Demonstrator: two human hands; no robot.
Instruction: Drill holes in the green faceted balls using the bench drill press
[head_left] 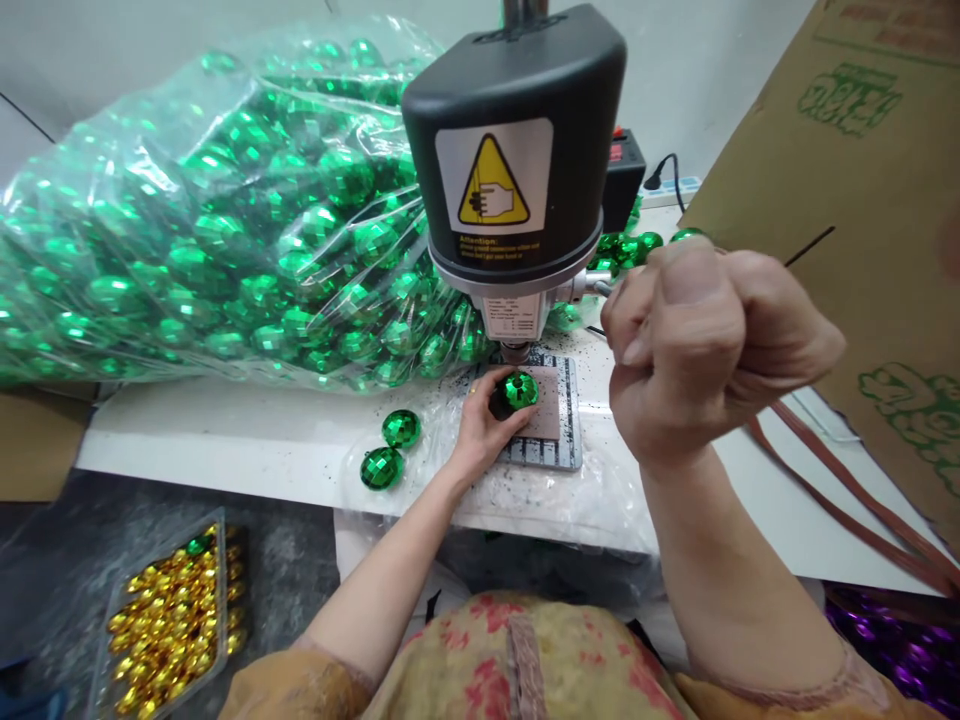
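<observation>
My left hand (484,425) is closed round a green faceted ball (519,390) and holds it on the pad of the machine's base plate (566,420), right under the tip of the dark press head (517,160). My right hand (697,340) is raised close to the camera, clenched in a fist round the machine's lever, of which only a metal stub shows by the fingers. Two more green faceted balls (401,428) (381,468) lie on the white table (225,440) just left of my left hand.
A big clear bag of green balls (225,230) fills the table's left and back. A brown cardboard sheet (862,230) leans at the right, with brown straps below it. A tray of gold balls (169,620) sits on the floor at the lower left. A black box with a cable stands behind the machine.
</observation>
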